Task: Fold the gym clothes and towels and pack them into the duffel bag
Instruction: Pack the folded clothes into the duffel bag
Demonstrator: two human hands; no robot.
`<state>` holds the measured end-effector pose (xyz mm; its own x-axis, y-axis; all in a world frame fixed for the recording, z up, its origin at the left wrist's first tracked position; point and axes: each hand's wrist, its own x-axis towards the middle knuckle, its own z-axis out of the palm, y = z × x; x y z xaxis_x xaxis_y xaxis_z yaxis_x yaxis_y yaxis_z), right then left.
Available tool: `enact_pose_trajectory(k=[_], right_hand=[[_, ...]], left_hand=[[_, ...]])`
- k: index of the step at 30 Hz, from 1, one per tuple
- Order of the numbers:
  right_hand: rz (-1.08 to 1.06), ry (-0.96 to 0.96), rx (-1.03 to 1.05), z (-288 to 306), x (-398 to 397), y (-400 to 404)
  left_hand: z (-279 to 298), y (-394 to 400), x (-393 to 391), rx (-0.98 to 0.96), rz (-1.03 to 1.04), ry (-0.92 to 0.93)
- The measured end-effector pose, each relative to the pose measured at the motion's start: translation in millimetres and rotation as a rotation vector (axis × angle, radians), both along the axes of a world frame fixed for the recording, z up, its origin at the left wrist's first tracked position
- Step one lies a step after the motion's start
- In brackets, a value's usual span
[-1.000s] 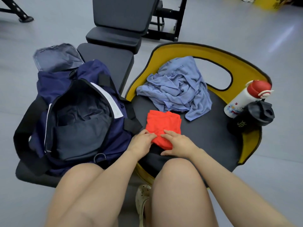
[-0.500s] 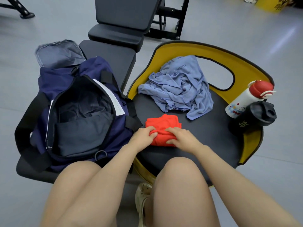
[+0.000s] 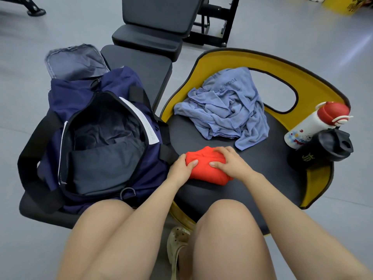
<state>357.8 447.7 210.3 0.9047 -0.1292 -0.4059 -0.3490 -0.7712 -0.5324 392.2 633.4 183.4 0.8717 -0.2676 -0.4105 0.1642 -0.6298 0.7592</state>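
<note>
Black seat, both hands gripping folded red cloth, open duffel bag

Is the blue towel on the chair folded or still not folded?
Not folded. The blue towel lies crumpled and wrinkled on the chair, apart from both hands.

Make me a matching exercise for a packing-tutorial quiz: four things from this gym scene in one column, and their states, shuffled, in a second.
Things:
1. small red folded cloth bundle
2. navy fabric duffel bag
3. pale blue crumpled towel
4. white plastic bottle with a red cap

States:
A. unzipped, mouth gaping open
B. lying unfolded in a heap
C. held between both hands
D. leaning beside a black shaker cup

Pairs: 1-C, 2-A, 3-B, 4-D
</note>
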Motion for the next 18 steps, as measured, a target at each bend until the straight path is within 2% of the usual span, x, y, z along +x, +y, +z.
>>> enact_pose_trajectory(k=[3, 6, 9, 13, 15, 18], right_hand=[[-0.028, 0.068, -0.061, -0.2, 8.3, 1.9], [-0.044, 0.123, -0.062, -2.6, 12.5, 2.7], [-0.059, 0.085, -0.035, -6.3, 7.2, 2.9], [-0.055, 0.043, 0.078, 1.1, -7.0, 2.8], [-0.042, 0.024, 0.105, 8.7, -14.7, 3.4], [-0.095, -0.042, 0.145, 20.9, -24.0, 3.5]], left_hand=[[-2.2, -4.1, -1.9, 0.111, 0.090, 0.011], [-3.0, -3.6, -1.5, 0.088, 0.123, 0.060], [0.3, -0.4, 2.0, -0.002, 0.109, 0.162], [8.7, 0.3, 0.1, -0.309, 0.222, 0.480], [15.0, -1.6, -4.7, -0.418, 0.231, 0.496], [30.4, -0.8, -12.1, -0.485, 0.222, 0.388]])
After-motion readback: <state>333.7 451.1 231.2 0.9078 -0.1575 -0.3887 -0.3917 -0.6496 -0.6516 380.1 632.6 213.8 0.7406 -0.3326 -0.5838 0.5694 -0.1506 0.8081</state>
